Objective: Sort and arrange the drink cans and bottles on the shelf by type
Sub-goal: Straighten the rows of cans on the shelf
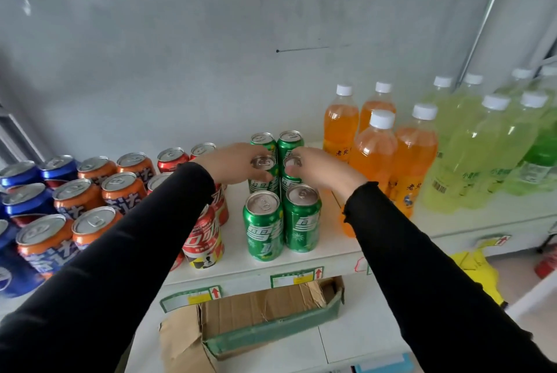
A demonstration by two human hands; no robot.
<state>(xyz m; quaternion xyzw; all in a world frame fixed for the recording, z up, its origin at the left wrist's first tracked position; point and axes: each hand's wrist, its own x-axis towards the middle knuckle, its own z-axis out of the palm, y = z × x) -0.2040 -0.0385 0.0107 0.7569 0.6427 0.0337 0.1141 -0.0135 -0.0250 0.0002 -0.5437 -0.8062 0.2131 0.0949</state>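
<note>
Left hand [233, 163] and right hand [316, 166] each grip a middle-row green can [263, 175] on the shelf [331, 255], where a careless nudge could topple the front cans [302, 218] just below the wrists.

The white shelf [331, 252] carries blue cans [21, 203], orange cans [78, 194], red cans [205, 237], green cans [265, 228], orange bottles [373, 155] and pale green bottles [482, 155], grouped left to right.
</note>
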